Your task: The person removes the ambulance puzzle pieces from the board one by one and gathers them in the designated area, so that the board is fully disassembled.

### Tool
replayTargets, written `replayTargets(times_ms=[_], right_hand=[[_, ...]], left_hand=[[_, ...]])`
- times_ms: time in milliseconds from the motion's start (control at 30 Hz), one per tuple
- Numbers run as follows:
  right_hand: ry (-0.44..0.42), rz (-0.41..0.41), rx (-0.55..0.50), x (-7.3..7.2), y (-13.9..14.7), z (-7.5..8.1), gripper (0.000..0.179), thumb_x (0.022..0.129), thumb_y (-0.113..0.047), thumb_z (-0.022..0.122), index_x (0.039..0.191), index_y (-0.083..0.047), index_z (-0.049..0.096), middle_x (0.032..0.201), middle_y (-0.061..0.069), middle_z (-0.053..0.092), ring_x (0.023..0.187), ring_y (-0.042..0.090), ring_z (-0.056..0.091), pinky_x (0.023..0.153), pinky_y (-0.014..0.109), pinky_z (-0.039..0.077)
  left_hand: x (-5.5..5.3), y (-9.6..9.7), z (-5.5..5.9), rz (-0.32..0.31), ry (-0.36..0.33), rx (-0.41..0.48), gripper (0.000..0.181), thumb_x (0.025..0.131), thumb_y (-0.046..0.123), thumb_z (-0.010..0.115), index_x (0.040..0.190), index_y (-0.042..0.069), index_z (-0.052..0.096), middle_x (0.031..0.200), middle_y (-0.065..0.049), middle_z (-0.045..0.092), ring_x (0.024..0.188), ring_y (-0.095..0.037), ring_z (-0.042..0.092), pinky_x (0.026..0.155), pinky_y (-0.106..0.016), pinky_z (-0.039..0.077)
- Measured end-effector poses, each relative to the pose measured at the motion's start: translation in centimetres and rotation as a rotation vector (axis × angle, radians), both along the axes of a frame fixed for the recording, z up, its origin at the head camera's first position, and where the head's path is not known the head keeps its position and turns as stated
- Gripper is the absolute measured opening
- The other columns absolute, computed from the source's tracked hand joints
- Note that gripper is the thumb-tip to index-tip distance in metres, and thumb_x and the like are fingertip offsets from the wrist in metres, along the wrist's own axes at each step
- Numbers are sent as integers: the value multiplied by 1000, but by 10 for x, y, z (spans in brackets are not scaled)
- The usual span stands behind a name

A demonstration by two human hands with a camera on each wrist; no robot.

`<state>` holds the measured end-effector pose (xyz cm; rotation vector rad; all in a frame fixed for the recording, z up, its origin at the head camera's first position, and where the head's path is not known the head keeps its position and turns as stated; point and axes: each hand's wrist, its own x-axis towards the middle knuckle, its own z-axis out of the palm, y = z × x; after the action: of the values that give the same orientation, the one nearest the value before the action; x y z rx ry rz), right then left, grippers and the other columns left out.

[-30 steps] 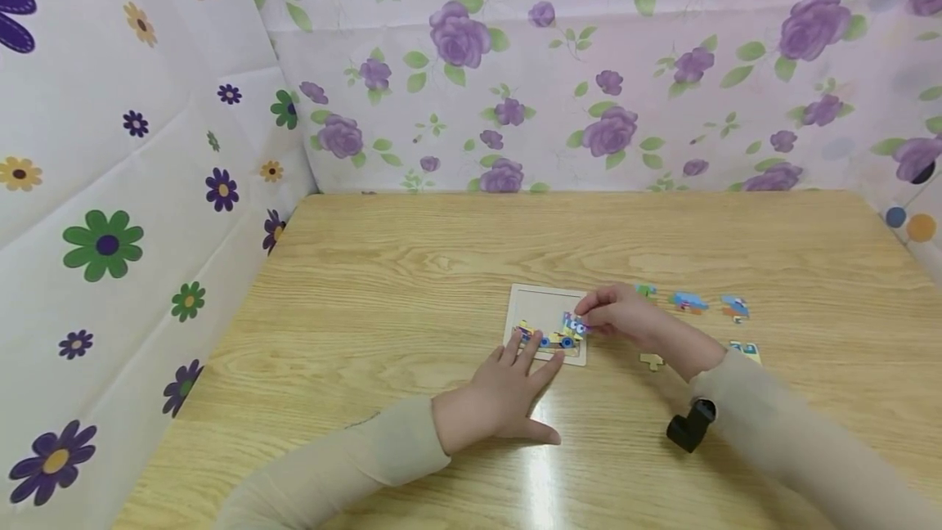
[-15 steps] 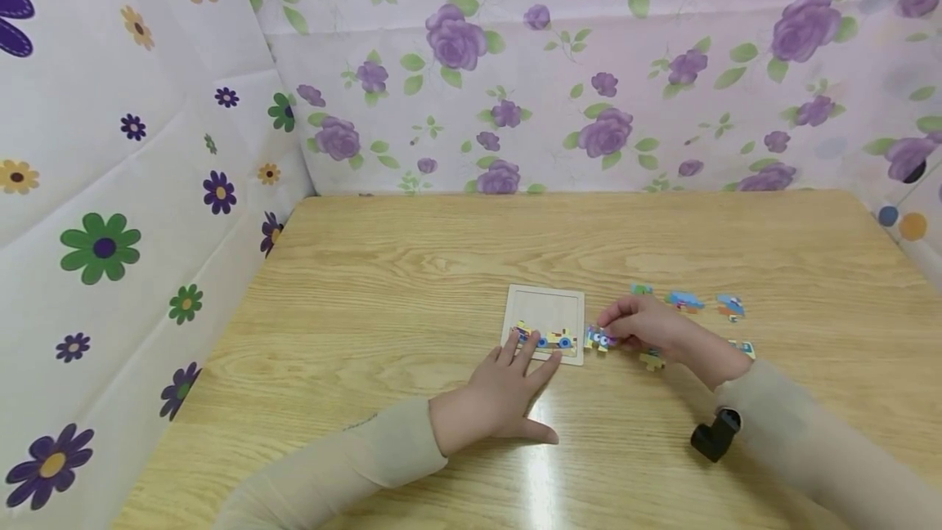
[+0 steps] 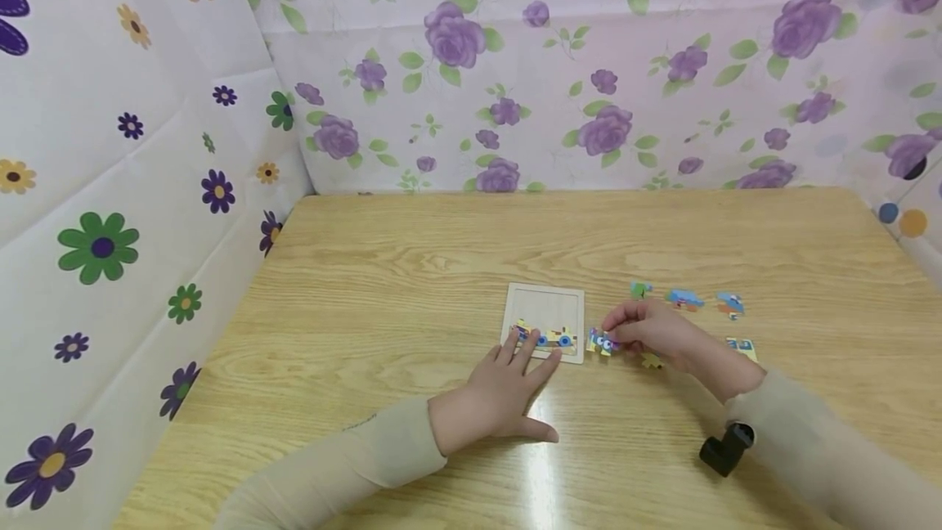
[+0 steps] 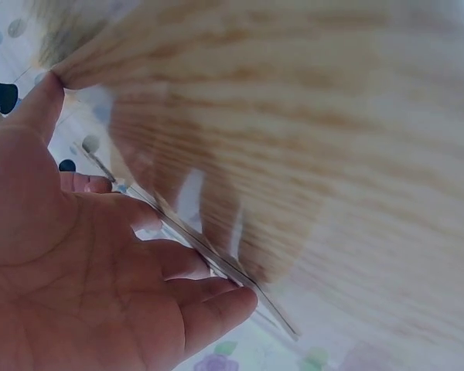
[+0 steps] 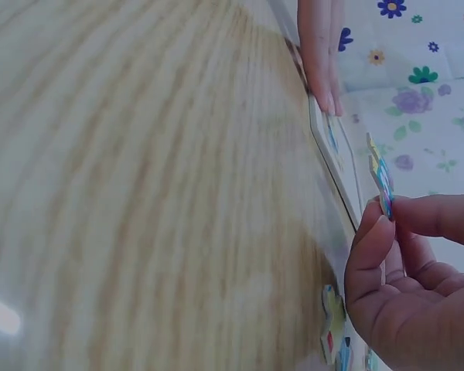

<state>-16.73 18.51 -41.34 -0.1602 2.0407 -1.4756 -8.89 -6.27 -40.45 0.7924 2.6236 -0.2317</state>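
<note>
My right hand (image 3: 658,335) pinches a puzzle piece (image 3: 600,342) with cartoon eyes between thumb and fingers, just right of the puzzle tray. In the right wrist view the pinched puzzle piece (image 5: 381,178) stands edge-on above the table. The square wooden puzzle tray (image 3: 545,301) has joined pieces (image 3: 555,339) showing a yellow vehicle with blue wheels along its lower part. Spread fingers of my left hand (image 3: 504,395) rest on the tray's lower edge and pieces. From the left wrist view, the palm of the left hand (image 4: 100,270) shows, fingertips at the tray's edge.
Loose puzzle pieces lie to the right: a green one (image 3: 640,290), a blue one (image 3: 686,298), another blue-and-orange one (image 3: 731,304), a yellow-and-blue one (image 3: 742,348). A yellow piece (image 3: 651,360) sits below the right hand. Flowered cloth (image 3: 456,105) hangs behind the wooden table (image 3: 368,285).
My right hand has moved right, drawing the eyed puzzle piece from above the tray to beside its right edge. The left hand stays in place on the tray.
</note>
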Motion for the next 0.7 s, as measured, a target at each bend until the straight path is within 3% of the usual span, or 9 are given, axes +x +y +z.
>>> replayTargets(times_ms=[700], right_hand=[[17, 66, 54, 0, 28, 0, 21, 92, -7, 58, 107, 7, 55, 88, 2, 59, 73, 11, 53, 63, 26, 50]], left_hand=[[0, -1, 0, -21, 20, 10, 99, 79, 79, 42, 154, 28, 5, 160, -11, 4, 146, -34, 7, 115, -41, 27]])
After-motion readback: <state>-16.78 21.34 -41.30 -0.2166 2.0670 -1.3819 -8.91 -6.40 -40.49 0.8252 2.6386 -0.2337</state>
